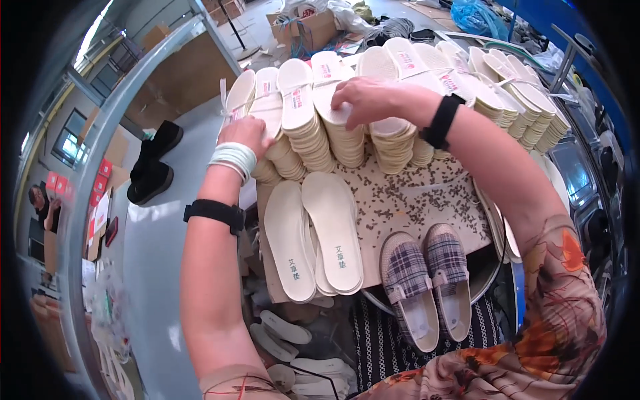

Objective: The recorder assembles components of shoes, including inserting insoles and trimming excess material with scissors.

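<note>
My left hand [245, 135] is curled over the near end of the leftmost stacks of cream insoles [267, 107]. Its fingertips are partly hidden there. Above a neighbouring insole stack [347, 143], my right hand [370, 100] hovers or rests with bent fingers and thumb apart; contact is hard to make out. Several stacks are bound with white straps. Closer to me, a few loose insoles [340, 227] with green print lie on the board [380, 190]. To their right sits a pair of plaid slip-on shoes [407, 270], toes pointing away from me.
Small dark bits [427, 207] are scattered over the board. A long grey table [157, 260] with black shoes [152, 180] runs along the left. More insoles [320, 377] lie below the board. At the back are a cardboard box [303, 33] and a blue plastic bag [477, 19].
</note>
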Tool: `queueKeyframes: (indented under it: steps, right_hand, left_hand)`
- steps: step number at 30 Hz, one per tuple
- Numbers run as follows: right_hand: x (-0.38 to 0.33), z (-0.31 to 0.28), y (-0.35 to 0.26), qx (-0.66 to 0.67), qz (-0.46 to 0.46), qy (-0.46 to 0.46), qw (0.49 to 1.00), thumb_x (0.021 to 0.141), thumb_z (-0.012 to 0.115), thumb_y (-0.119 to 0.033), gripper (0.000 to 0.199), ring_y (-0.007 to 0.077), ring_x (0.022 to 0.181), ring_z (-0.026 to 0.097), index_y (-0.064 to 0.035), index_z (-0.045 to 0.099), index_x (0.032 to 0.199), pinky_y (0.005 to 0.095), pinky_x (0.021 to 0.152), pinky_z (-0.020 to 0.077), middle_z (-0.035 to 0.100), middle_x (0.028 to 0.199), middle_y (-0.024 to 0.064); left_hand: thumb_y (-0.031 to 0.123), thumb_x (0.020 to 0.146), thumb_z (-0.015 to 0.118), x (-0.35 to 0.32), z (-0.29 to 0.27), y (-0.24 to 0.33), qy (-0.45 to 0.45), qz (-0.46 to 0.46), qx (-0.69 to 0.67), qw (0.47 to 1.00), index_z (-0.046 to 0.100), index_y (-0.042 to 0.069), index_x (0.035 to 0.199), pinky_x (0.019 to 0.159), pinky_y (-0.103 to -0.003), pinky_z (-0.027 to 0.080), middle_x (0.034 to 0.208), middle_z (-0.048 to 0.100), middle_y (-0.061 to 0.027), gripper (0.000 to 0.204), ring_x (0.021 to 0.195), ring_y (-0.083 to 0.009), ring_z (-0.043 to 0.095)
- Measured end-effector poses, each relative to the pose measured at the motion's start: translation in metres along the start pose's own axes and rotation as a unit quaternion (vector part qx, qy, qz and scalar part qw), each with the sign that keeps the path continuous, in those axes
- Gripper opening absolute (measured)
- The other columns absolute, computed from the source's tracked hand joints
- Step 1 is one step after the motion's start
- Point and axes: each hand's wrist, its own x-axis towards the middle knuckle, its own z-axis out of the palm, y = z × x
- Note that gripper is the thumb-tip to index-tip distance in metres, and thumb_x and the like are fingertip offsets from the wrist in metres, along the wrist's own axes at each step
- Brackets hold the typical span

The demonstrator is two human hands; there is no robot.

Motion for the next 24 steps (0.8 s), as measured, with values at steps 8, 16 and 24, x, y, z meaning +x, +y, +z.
queueKeyframes:
  steps: [8,16,24]
  right_hand:
    - [0.010,0.008,0.002,-0.006,-0.020,0.022,1.000,0.070,0.058,-0.012,0.034,0.0297,0.096,0.056,-0.0048,0.060,0.103,0.0370,0.084,0.0428,0.058,0.106,0.0127]
    - [-0.028,0.013,0.026,0.027,0.029,0.217,0.975,0.074,0.049,-0.007,0.024,0.0313,0.083,0.060,-0.0083,0.063,0.094,0.0382,0.075,0.0463,0.062,0.088,0.0161]
    - [-0.246,-0.065,-0.011,0.481,0.092,0.516,0.703,0.086,0.052,-0.011,0.023,0.0091,0.077,0.058,-0.0030,0.056,0.107,0.0220,0.068,0.0475,0.060,0.088,0.0038]
  left_hand:
    - [0.010,0.074,0.055,-0.003,0.015,-0.002,0.091,0.064,0.147,0.983,0.065,0.006,0.080,0.070,-0.036,0.050,0.083,0.063,-0.0131,0.012,0.078,-0.0271,0.063]
    - [0.013,0.081,0.057,-0.091,-0.030,0.014,0.534,-0.104,-0.407,0.733,0.059,-0.004,0.099,0.075,-0.030,0.047,0.094,0.063,-0.0109,0.025,0.085,-0.0201,0.061]
    - [0.026,0.091,0.050,-0.268,-0.027,0.040,0.254,-0.192,-0.893,0.318,0.052,0.001,0.107,0.075,-0.026,0.049,0.090,0.060,-0.0089,0.030,0.083,-0.0144,0.059]
